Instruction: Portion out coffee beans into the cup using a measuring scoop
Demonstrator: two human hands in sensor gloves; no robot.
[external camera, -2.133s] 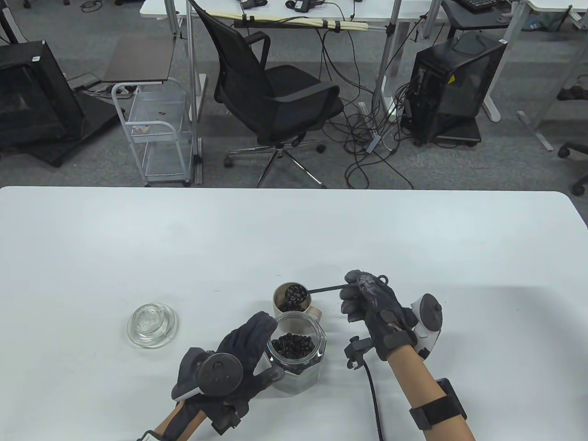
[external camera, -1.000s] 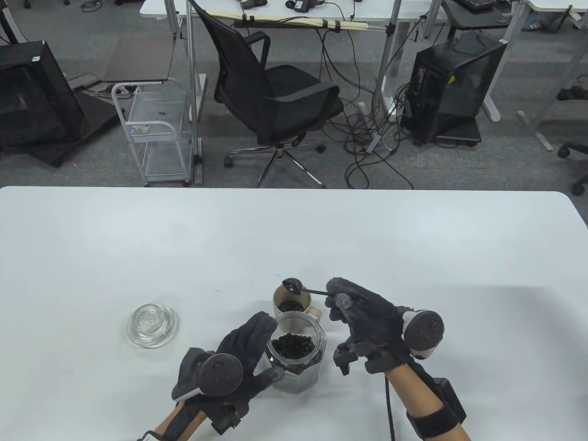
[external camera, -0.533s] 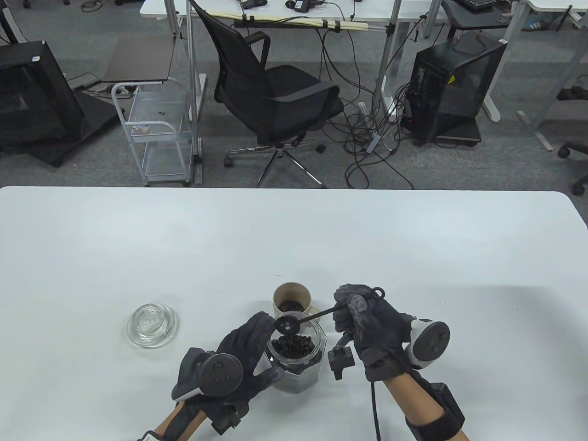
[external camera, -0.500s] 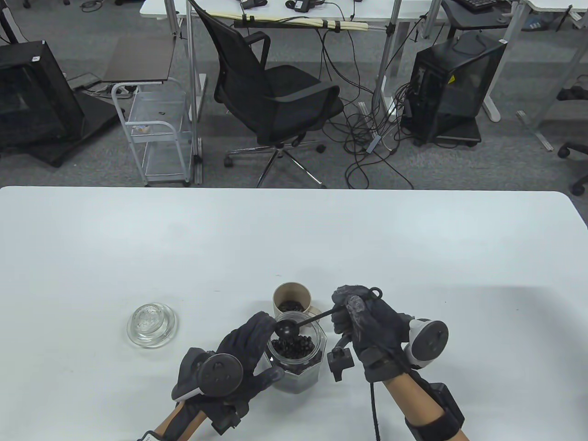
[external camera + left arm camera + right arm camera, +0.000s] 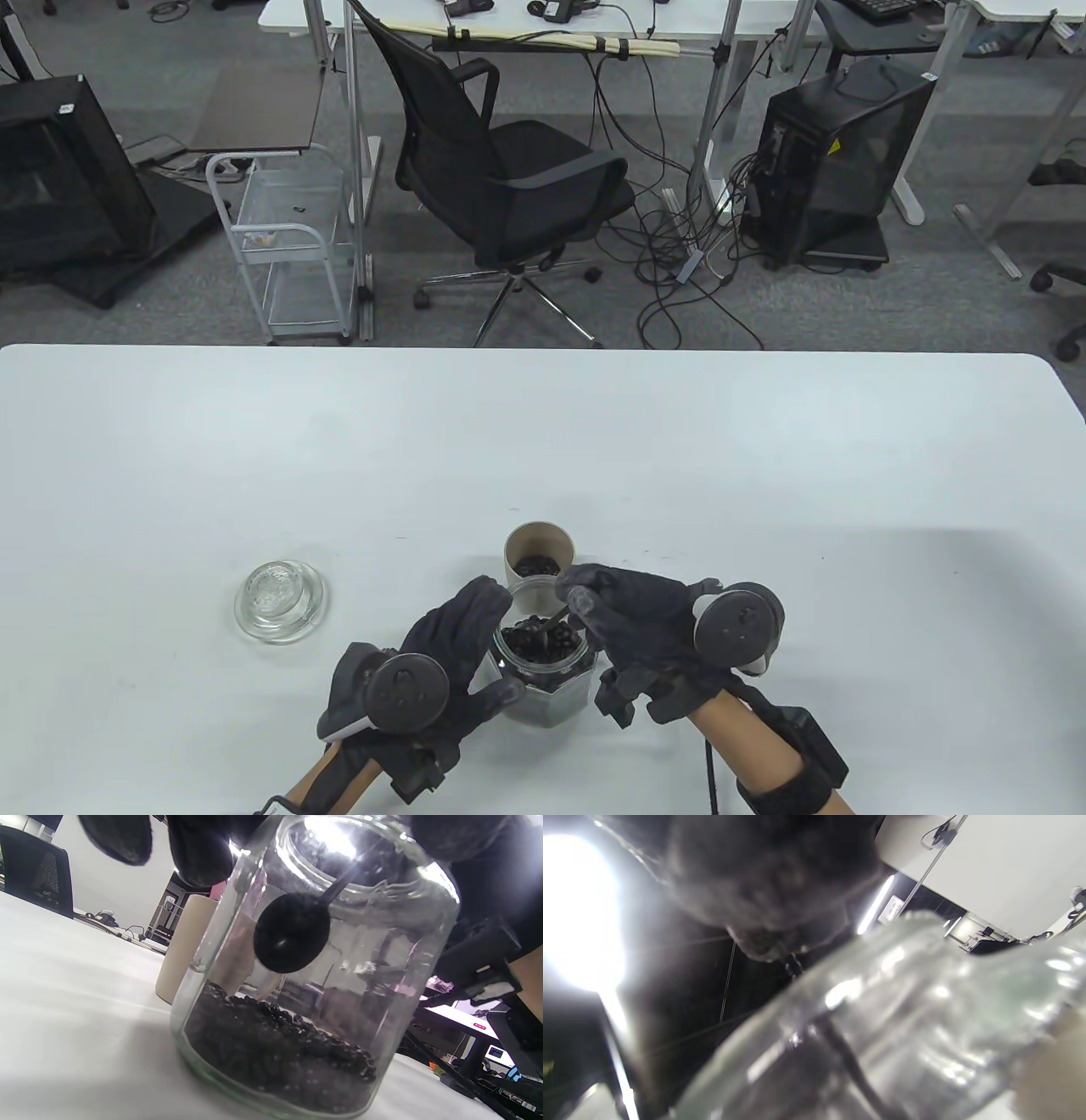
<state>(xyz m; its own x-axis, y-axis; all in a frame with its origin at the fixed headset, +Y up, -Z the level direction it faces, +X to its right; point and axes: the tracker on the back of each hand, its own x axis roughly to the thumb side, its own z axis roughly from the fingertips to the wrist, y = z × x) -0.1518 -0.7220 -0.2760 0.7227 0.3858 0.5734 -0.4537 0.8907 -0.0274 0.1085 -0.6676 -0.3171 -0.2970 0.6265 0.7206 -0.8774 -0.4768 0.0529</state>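
A glass jar (image 5: 547,671) of coffee beans (image 5: 539,641) stands near the table's front edge. My left hand (image 5: 450,645) wraps around its left side and holds it. My right hand (image 5: 624,615) grips the handle of a black measuring scoop (image 5: 292,938) from above the jar mouth. The scoop bowl hangs inside the jar, just above the beans (image 5: 280,1043), and looks empty. A beige cup (image 5: 539,556) with some beans in its bottom stands right behind the jar. In the right wrist view only the blurred jar glass (image 5: 903,1018) and a gloved finger show.
A round glass lid (image 5: 280,599) lies on the table to the left of the jar. The white table (image 5: 543,441) spreads wide behind the cup. A cable runs back from my right wrist toward the front edge.
The scoop emptied its beans into the cup, then swung back over the jar. My right hand turned palm down and lowered the scoop bowl into the jar. The left hand stayed put.
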